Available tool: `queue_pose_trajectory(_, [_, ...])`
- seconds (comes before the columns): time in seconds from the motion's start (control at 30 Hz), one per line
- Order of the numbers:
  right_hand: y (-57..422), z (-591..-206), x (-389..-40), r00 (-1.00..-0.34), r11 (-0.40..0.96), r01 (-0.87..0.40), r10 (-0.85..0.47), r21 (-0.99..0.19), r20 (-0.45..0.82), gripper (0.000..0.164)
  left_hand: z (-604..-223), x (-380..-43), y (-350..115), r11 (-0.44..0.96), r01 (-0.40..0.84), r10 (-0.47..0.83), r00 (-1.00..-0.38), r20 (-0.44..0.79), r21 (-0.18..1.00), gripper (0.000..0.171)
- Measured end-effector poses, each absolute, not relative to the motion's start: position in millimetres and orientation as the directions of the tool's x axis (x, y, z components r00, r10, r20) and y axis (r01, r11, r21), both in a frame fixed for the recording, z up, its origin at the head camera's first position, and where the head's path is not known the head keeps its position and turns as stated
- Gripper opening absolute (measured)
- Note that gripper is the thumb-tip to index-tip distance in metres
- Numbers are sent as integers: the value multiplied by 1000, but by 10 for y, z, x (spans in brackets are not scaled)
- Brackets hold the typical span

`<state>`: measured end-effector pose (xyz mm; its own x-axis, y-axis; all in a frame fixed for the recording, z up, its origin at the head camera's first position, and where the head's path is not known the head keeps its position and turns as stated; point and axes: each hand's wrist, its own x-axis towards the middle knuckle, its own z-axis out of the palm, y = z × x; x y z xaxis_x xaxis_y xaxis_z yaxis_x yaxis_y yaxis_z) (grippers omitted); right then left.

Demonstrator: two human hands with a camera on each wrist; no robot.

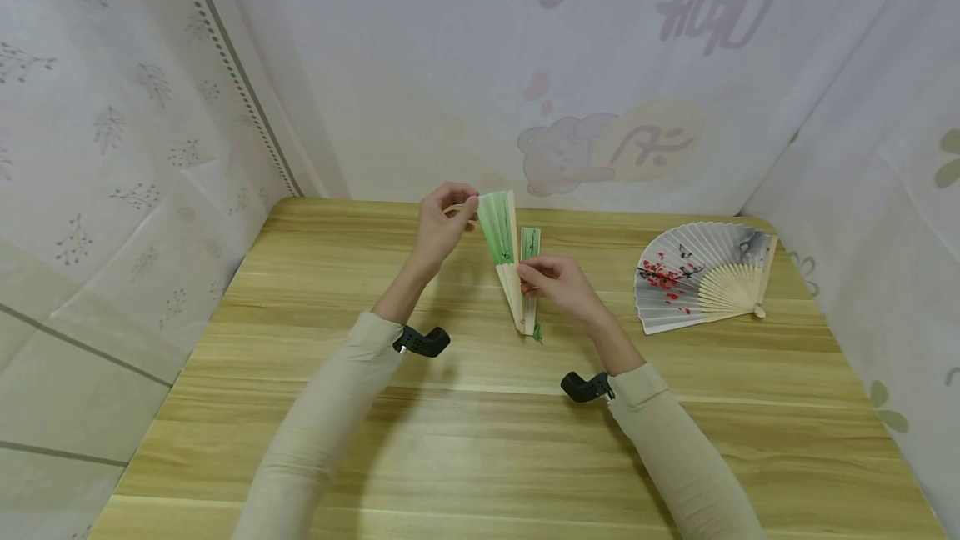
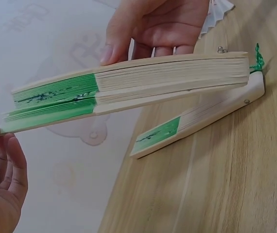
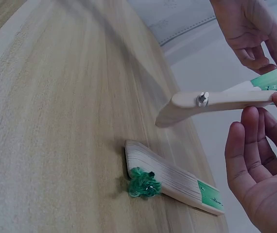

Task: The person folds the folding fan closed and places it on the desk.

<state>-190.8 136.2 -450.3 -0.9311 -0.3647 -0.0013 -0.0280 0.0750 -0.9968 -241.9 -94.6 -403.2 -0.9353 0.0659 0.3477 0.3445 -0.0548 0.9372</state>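
Observation:
A green and pale-wood folding fan (image 1: 498, 232), slightly spread, is held between both hands above the table. My left hand (image 1: 444, 223) pinches the tip of its green leaf between thumb and fingers. Lower on the fan, my right hand (image 1: 558, 283) grips the outer wooden rib with thumb and fingertips. In the right wrist view a metal pivot (image 3: 203, 99) shows at the fan's narrow end. Beneath it a second green folding fan (image 2: 170, 131), folded together, lies on the table. A green tassel (image 3: 144, 183) is at its narrow end.
An opened folding fan (image 1: 675, 277) with red blossoms on a grey-white leaf lies at the right of the wooden table (image 1: 465, 457). Printed cloth (image 1: 405, 65) hangs behind the table and at both sides. A black wrist camera (image 1: 426, 342) is strapped at the left cuff.

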Motion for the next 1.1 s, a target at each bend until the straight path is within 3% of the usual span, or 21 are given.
queue_pose_trajectory(1.1, [1325,-4491,-1861,-918,71,-96,-391,-993,61,21,-4023,-2367,-848,7,318,-28,-948,318,948,16])
